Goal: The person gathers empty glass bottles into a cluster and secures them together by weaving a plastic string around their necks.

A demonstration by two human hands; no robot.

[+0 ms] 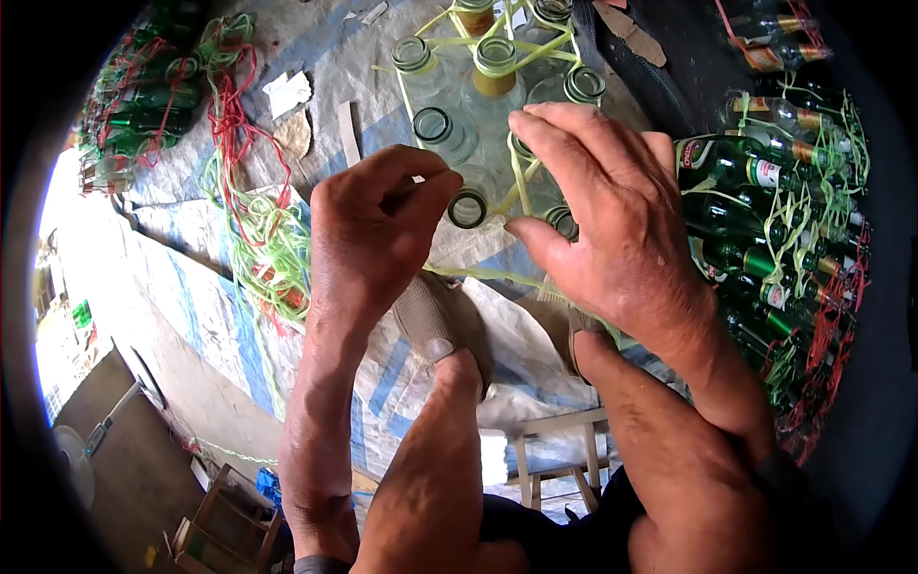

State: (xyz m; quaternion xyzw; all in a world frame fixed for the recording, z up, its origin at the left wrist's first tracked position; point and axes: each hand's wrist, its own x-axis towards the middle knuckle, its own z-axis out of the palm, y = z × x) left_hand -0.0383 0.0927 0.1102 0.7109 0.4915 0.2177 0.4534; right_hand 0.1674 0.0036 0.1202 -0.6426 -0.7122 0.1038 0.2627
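Several clear glass bottles (494, 91) stand grouped between my feet and the top of the view, with yellow-green plastic string (519, 182) wound around and between their necks. My left hand (387, 206) is closed in a pinch beside the neck of the nearest bottle (468, 208); what its fingertips hold is too small to name. Over the right side of the group is my right hand (612, 206), its thumb spread away from its fingers, above bottle necks it partly hides. A strand of string runs below the bottles, between my two wrists.
Bundled green bottles (755, 206) lie stacked at the right, more green bottles (158, 96) at the upper left. Tangled red string (234, 120) and green string (263, 239) lie on the tarpaulin at left. A wooden stool (559, 421) is beneath me.
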